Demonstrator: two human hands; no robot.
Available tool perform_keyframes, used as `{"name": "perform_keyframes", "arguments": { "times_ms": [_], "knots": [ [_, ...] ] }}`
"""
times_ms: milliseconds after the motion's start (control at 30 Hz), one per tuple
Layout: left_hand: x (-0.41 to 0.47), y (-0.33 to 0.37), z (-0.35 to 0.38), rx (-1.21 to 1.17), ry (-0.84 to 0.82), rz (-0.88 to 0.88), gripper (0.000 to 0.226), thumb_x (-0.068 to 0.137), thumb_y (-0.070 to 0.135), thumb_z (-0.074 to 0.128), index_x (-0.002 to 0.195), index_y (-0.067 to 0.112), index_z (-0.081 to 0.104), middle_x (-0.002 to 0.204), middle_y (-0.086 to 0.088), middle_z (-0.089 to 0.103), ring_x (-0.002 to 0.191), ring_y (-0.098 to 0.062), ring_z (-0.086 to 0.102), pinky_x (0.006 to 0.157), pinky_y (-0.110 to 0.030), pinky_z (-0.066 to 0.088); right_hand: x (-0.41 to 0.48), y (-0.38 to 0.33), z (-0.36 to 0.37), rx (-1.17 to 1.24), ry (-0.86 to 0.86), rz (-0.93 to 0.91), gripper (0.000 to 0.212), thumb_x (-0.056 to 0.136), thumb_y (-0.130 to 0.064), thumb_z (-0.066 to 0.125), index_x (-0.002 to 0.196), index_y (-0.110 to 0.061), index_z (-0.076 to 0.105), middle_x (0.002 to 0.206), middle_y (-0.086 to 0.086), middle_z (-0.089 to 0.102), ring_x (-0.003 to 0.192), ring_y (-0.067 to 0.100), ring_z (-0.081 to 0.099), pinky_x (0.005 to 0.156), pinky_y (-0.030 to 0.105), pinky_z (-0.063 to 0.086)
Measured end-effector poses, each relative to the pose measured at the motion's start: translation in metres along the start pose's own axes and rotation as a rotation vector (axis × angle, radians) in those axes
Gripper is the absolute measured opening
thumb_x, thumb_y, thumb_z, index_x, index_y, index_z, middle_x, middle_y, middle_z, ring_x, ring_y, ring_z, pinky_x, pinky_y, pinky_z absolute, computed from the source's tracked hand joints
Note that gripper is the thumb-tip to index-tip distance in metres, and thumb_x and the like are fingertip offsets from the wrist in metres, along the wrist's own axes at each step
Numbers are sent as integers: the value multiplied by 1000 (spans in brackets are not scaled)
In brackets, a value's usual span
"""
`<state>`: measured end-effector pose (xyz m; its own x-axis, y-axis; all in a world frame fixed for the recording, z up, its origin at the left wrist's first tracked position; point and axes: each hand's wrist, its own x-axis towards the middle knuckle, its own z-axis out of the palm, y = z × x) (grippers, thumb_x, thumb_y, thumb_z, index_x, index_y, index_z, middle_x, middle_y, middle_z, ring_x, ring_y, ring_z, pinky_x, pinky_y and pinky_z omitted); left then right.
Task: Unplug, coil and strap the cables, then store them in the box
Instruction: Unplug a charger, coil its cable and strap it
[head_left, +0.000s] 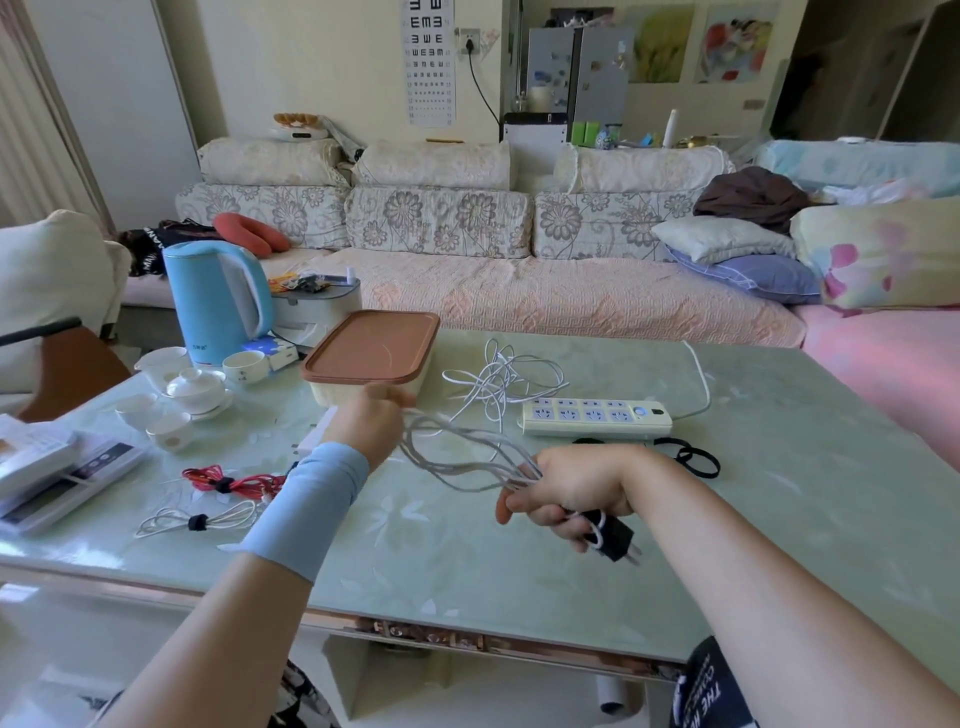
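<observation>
While the right grip (571, 488) is curled round the near ends of the white cable (457, 460) loops, with the black plug (615, 535) poking out below its fingers, the loops are strung in the air leftward to the left grip (371, 421). Those fingers face away, so I cannot tell whether they pinch the loops or only hook them.

The loops look uneven and slack. If either grip loosens, they would likely spill and have to be wound again.

A strand seems to lead up to the loose white tangle (498, 379) on the bench (779, 493), just beyond the power strip (597, 418). A snag there could pull the coil apart or drag the strip.

The black straps (691, 460) lie on the right, past the right wrist, so reaching them means freeing one grip.

The box (332, 395), at the far left, has its brown lid (371, 345) on, and the left grip is just in front of it. A jerk could knock it.
</observation>
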<state>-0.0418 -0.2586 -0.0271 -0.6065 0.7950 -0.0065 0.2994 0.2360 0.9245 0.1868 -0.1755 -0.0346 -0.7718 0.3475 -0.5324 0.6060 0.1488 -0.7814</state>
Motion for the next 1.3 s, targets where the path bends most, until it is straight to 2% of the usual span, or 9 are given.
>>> {"name": "perform_keyframes", "arguments": {
  "times_ms": [67,133,200,333,433,733,967,1167,1300],
  "knots": [
    [-8,10,-3,-1,50,281,55,64,-5,33,97,24,66,106,-4,70,99,-25,64,87,-28,52,-3,0,-2,-122,61,67,12,99,-23,54,100,-14,62,52,-3,36,36,13,33,48,27,39],
    [-20,25,-2,-237,-125,458,54,64,-8,37,107,15,61,110,-5,69,106,-20,64,88,-19,49,-3,-3,-1,-235,111,113,13,92,-28,63,91,-14,63,52,-2,38,38,17,32,48,26,37],
    [-31,36,8,-43,-370,562,49,75,13,60,122,23,57,124,5,63,116,-6,58,99,-20,44,-1,-7,1,-286,115,82,17,87,-30,67,87,-14,63,51,-1,39,40,19,34,51,29,39],
    [-32,16,34,526,-634,400,69,62,52,79,125,33,58,116,16,64,105,-3,59,97,-24,45,0,-11,-3,-196,159,-75,18,87,-18,61,73,-9,54,48,2,32,39,19,34,54,33,40],
    [-30,9,48,360,-768,249,20,82,21,63,101,14,65,88,0,70,80,-19,65,76,-31,53,-8,-5,-16,-110,186,-95,14,87,-16,62,78,-12,53,51,2,29,40,19,30,49,30,35],
    [-20,11,60,-125,-834,-25,15,97,17,52,90,5,57,80,-11,69,71,-25,69,61,-28,54,-12,13,-36,160,251,-256,16,103,-20,50,93,-9,58,59,-2,39,46,13,39,48,26,38],
    [-4,21,87,-564,-680,-83,34,89,47,53,72,21,42,59,5,23,47,-12,29,53,-27,26,-5,15,-39,289,314,-240,27,100,-31,54,84,-10,54,64,6,58,57,25,58,66,36,51],
    [1,25,109,-616,-580,1,43,87,52,61,83,11,50,61,-3,42,52,-21,45,52,-28,35,1,19,-36,371,210,-173,35,97,-45,52,83,-12,53,76,11,67,71,32,66,72,44,54],
    [0,30,113,-687,-666,15,62,79,53,59,115,3,60,104,-13,70,73,-27,66,63,-36,54,3,18,-31,464,57,-156,40,96,-47,50,72,-16,50,63,5,54,57,25,57,59,34,52]
  ]
}}
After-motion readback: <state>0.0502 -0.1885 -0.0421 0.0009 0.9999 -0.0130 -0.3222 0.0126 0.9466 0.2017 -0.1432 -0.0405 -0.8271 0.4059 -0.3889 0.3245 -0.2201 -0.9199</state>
